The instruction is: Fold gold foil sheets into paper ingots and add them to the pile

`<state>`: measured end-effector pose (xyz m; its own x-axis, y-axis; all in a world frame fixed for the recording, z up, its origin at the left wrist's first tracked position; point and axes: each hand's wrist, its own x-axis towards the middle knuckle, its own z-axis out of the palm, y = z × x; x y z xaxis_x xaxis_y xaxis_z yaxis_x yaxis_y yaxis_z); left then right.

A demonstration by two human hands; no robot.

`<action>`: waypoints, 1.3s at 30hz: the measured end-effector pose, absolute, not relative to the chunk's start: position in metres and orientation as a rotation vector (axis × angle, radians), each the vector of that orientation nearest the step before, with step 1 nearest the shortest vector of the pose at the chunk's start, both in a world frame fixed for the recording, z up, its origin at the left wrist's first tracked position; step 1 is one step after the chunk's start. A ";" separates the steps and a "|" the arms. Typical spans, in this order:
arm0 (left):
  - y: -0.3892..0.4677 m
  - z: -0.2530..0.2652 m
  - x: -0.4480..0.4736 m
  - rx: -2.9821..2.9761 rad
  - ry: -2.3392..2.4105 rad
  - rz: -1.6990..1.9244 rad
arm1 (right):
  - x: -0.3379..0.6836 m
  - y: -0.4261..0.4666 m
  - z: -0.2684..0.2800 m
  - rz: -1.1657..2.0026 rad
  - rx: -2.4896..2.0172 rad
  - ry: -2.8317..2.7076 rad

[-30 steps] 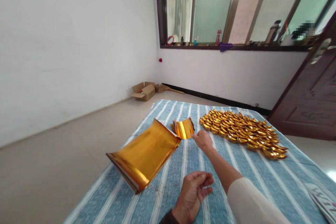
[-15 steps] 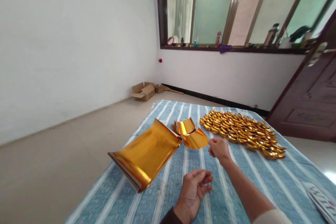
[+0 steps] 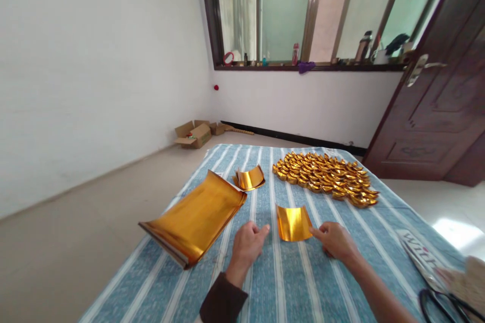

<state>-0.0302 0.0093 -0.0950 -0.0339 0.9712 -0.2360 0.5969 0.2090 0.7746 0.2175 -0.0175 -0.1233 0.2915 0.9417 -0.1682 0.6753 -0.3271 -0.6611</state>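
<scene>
A small square sheet of gold foil paper [image 3: 293, 224], slightly curved, is pinched at its right edge by my right hand [image 3: 337, 243]. Just left of that sheet, my left hand [image 3: 248, 245] has its fingers curled in and its thumb pointing toward the sheet, holding nothing. Beyond my left hand lies a stack of large gold foil sheets [image 3: 197, 217] with curled edges. A smaller stack of cut gold foil pieces [image 3: 252, 178] sits behind it. Farther back on the right, many folded gold paper ingots [image 3: 322, 176] are packed together in rows.
A blue and white striped cloth [image 3: 265, 282] covers the table. Scissors [image 3: 435, 290] with black handles lie at the right edge. Against the wall stands an open cardboard box [image 3: 193, 135]. A dark red door [image 3: 435, 111] is at right, and bottles line the window sill [image 3: 273, 67].
My right hand has drawn one gold sheet off the small stack and toward me. My left hand has moved up and left beside it, fingers curled in. The view has turned right.
</scene>
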 end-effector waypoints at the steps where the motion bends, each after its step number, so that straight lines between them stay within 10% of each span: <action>1: 0.013 -0.094 -0.028 1.542 1.755 0.621 | 0.218 -0.012 -0.119 0.729 -2.116 -1.450; 22: 0.077 -0.079 -0.007 1.656 1.325 0.450 | 0.228 0.027 -0.111 1.166 -1.743 -1.193; 39: 0.060 -0.094 -0.010 2.342 0.956 0.690 | 0.242 -0.007 -0.139 0.556 -1.300 -1.569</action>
